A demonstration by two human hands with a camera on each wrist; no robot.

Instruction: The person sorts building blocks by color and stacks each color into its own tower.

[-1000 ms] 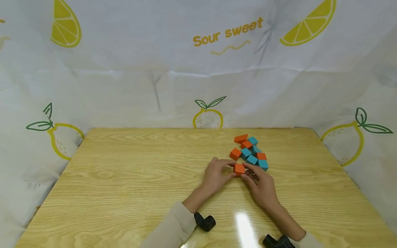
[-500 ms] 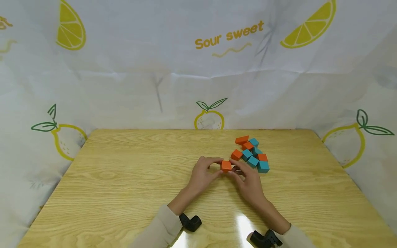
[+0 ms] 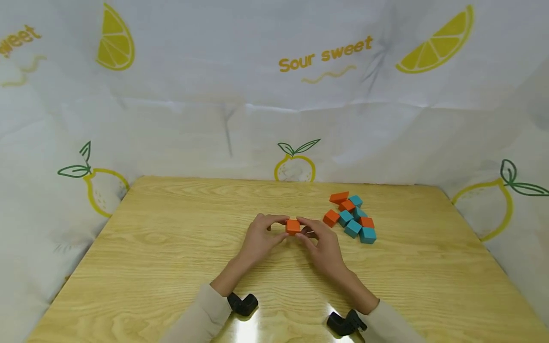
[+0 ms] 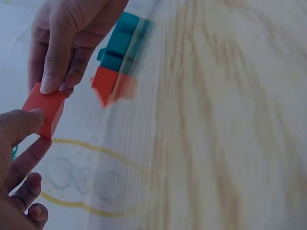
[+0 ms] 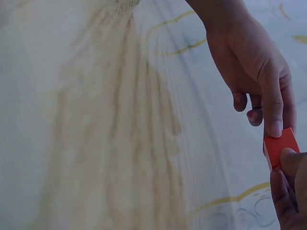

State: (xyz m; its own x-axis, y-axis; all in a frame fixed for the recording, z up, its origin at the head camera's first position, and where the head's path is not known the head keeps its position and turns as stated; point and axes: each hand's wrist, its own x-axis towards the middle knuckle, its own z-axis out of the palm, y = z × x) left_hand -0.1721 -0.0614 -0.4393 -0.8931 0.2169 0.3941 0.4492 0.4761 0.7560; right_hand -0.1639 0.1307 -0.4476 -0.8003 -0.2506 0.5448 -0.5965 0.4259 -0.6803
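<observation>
An orange wooden block point(image 3: 293, 227) is held between both hands, raised off the table near its middle. My left hand point(image 3: 259, 240) pinches its left side between thumb and fingers. From the right, my right hand point(image 3: 324, 248) pinches the opposite side. The left wrist view shows the block point(image 4: 45, 108) with both thumbs on its faces. In the right wrist view the block point(image 5: 280, 147) is partly covered by fingers. To the right of the hands lies a loose group of blocks, among them an orange block point(image 3: 331, 218) and a blue block point(image 3: 367, 235).
The group, made of several orange and blue blocks including a slanted orange piece point(image 3: 339, 197), sits toward the back right of the wooden table point(image 3: 180, 224). A white cloth point(image 3: 193, 133) printed with lemons hangs behind and at both sides. Black wrist cameras point(image 3: 243, 305) sit at both sleeves.
Both hands have moved left together with the orange block, away from the block group. The group itself stays as it was; the head view has shifted slightly.
</observation>
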